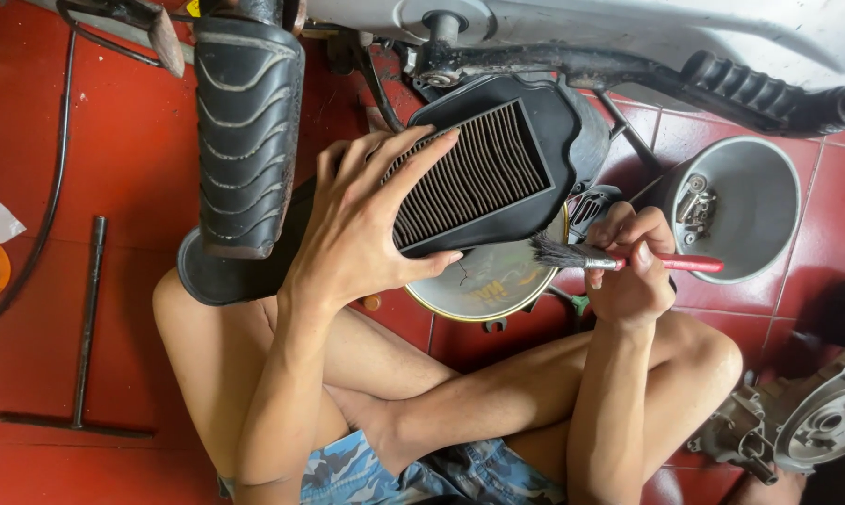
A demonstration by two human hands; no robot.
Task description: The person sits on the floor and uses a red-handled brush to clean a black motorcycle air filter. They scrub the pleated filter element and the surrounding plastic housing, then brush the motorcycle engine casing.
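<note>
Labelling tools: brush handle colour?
Red, on the brush in the right hand; head view.

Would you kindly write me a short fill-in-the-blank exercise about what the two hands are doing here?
1. The left hand steadies a black-framed pleated air ____.
2. The right hand grips a small brush with a ____ handle.
3. The long black T-handle wrench lies on the red ____ floor.

Missing words: filter; red; tiled
</note>
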